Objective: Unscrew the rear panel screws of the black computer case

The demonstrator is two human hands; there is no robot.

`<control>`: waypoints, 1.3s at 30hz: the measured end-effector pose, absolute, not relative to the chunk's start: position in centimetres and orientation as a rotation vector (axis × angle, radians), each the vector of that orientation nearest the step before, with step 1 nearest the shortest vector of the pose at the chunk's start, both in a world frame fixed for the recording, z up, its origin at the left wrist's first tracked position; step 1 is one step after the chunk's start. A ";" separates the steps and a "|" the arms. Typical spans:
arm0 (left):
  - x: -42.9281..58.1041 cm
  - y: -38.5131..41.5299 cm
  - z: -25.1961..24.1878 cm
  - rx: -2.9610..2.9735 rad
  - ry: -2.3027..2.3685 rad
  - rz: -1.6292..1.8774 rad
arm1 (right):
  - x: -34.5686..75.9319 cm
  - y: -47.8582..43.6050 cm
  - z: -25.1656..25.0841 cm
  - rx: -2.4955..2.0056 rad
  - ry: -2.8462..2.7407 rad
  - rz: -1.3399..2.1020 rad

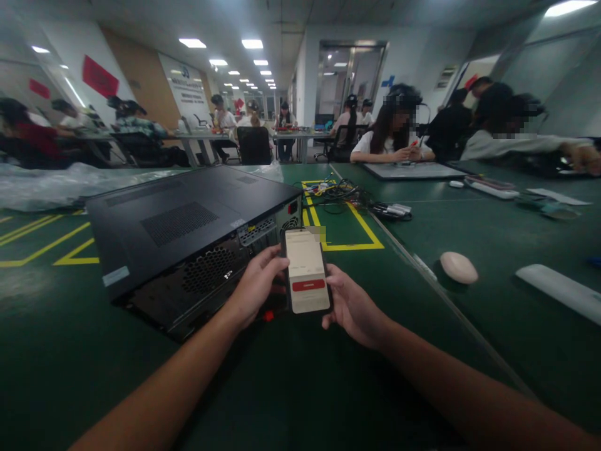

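We grip a phone point(306, 266) with our left hand point(257, 280) and right hand point(354, 305). A black computer case point(197, 200) lies nearby.

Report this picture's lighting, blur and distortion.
Head view: ceiling lights glare white, while the green tabletop darkens toward the bottom edge; head view: the smartphone has a bright screen, its small print unreadable; head view: the side edges look smeared and stretched, wide-angle style.

Dim light, white rectangular ceiling panels point(252, 44) glowing overhead, dark green tabletop point(432, 225) shadowed toward bottom, frame edges stretched, blurred
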State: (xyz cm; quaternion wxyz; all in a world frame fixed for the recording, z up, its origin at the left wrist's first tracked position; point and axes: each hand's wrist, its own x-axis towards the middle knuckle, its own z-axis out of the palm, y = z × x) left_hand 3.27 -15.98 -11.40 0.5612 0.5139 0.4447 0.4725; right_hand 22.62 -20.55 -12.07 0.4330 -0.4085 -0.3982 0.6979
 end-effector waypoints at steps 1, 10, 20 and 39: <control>3.3 -16.0 -11.4 1.233 1.041 1.118 | 22.6 -20.5 -12.2 -1.011 -0.988 1.732; 3.3 -15.9 -11.5 1.346 1.048 1.175 | 22.5 -20.8 -13.0 -1.021 -0.999 1.671; 3.2 -15.9 -11.4 1.402 1.102 1.214 | 22.4 -21.1 -12.5 -1.060 -1.055 1.652; 3.0 -15.7 -11.5 1.419 1.087 1.268 | 22.5 -21.1 -13.2 -1.072 -1.102 1.613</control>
